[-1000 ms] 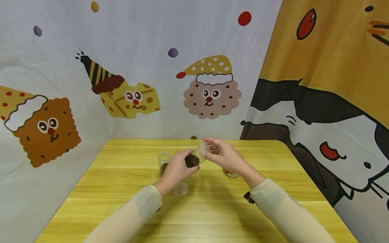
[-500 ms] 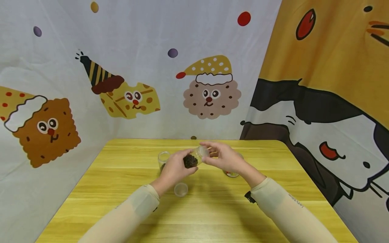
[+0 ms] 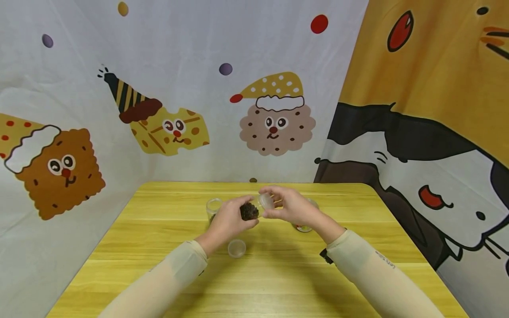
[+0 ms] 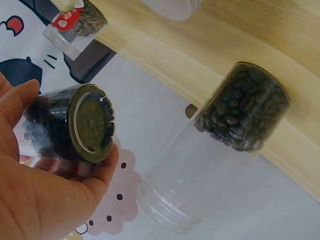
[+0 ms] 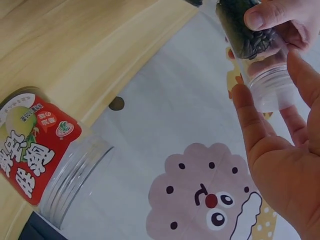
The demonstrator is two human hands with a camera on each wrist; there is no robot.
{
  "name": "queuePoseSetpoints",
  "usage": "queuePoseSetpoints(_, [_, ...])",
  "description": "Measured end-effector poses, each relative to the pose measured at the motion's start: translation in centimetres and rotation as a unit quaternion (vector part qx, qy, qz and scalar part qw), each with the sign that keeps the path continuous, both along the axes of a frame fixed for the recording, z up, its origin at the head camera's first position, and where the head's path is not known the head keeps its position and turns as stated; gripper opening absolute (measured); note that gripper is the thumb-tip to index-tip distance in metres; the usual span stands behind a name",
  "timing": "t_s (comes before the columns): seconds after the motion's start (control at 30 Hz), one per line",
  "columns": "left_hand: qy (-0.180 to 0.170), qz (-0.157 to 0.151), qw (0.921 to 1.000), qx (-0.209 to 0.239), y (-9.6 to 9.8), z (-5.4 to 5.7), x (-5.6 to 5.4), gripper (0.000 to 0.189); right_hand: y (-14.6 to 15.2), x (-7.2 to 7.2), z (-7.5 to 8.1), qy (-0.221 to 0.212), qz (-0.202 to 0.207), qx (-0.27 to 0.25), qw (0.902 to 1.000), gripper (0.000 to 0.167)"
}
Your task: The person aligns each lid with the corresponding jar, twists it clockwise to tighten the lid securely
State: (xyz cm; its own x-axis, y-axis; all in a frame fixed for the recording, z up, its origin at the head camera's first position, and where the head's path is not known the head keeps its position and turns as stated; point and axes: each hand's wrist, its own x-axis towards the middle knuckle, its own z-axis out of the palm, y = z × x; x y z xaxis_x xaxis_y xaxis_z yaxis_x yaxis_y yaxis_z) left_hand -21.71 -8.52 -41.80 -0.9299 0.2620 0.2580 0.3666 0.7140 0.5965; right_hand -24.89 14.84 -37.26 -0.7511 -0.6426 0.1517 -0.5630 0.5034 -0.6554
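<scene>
My left hand [image 3: 228, 218] grips a clear plastic jar [image 4: 60, 122] around its lower body. The jar lies tilted, base toward the left wrist camera, with dark contents [image 5: 246, 32] gathered at its base end. My right hand [image 3: 292, 205] holds the translucent white screw lid [image 3: 266, 202] at the jar's mouth, thumb and fingers round its rim. In the right wrist view the lid sits over the jar's mouth; whether it is threaded on, I cannot tell. Just beyond my left hand stands an uncapped clear jar [image 4: 240, 107] partly filled with dark coffee beans.
Behind my right hand stands a clear jar with a red label [image 5: 37, 145], open-mouthed, with brownish pieces inside. A loose translucent lid [image 3: 237, 248] lies on the wooden table [image 3: 262, 287] near my left wrist. A printed cloth [image 3: 191, 39] hangs behind the table.
Both hands have shifted slightly left with the jar and lid. The lid has turned more toward the head camera, and my right fingers have moved round it.
</scene>
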Motion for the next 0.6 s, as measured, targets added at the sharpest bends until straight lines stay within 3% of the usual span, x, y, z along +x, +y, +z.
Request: queuePoseSetpoints(0.6, [-0.007, -0.022, 0.9996, -0.017, -0.41, 0.13, -0.22, 0.071, 0.21, -0.24, -0.01, 0.005, 0.015, 0.012, 0.9998, 0.064])
